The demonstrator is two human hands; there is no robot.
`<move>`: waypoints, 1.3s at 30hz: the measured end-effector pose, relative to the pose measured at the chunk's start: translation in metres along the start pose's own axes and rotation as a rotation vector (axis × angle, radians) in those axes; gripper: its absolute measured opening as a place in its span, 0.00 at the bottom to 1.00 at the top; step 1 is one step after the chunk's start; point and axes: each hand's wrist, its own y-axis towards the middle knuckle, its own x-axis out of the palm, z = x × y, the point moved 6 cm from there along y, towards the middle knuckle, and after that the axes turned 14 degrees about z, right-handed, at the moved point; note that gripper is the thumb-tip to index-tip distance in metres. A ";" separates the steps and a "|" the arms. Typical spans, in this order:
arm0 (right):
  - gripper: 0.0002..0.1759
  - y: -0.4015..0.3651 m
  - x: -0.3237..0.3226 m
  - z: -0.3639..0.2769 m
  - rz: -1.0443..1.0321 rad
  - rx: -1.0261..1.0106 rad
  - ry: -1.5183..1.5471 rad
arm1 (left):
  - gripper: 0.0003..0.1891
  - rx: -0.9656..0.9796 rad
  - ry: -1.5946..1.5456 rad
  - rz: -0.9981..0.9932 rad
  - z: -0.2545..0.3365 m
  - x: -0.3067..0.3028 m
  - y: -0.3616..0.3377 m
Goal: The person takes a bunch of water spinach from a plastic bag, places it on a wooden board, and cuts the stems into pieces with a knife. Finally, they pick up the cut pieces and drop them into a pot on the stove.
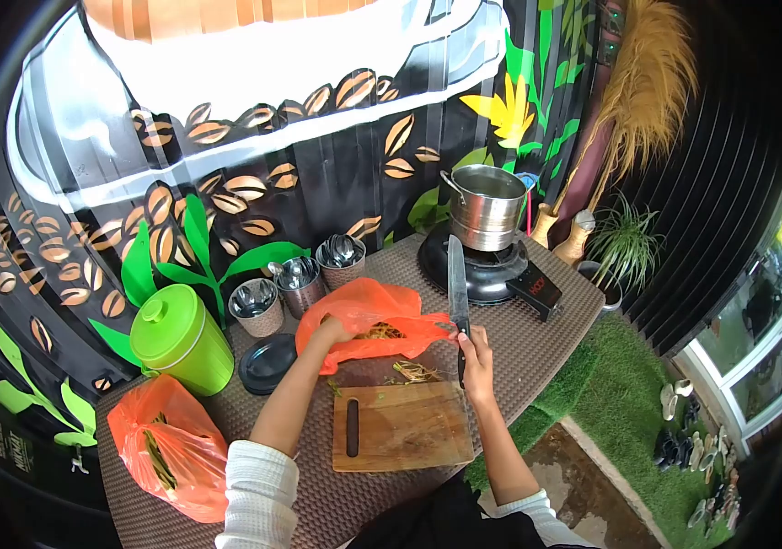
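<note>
My right hand [475, 364] is closed round the black handle of a kitchen knife [457, 274], whose blade points up and away from me. The thumb of that hand is right at the edge of an orange plastic bag [368, 297], spread open on the table. My left hand [336, 328] reaches into the bag's mouth, its fingers hidden by the plastic. Yellowish-brown plant pieces [386, 331] show inside. Nearer me lies a wooden cutting board [409, 425] with a slot handle at its left. Some thin stalks [416, 371] rest just beyond its far edge.
A steel pot [487, 209] stands on a black portable stove [482, 274] at the far right of the woven-top table [336, 499]. To the left are a lime green lidded bucket [194, 343], a second, full orange bag [176, 457], dark plates [269, 364] and several cutlery cups [256, 309].
</note>
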 end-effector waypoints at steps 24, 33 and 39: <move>0.13 0.003 -0.013 0.024 -0.037 0.045 -0.076 | 0.22 -0.043 -0.221 -0.019 0.036 0.003 0.005; 0.14 -0.031 0.004 0.014 -0.131 0.029 -0.173 | 0.27 0.148 -0.165 -0.225 0.126 -0.104 0.005; 0.15 -0.056 -0.001 0.010 -0.142 0.064 -0.255 | 0.25 0.148 -0.286 -0.201 0.175 -0.140 0.010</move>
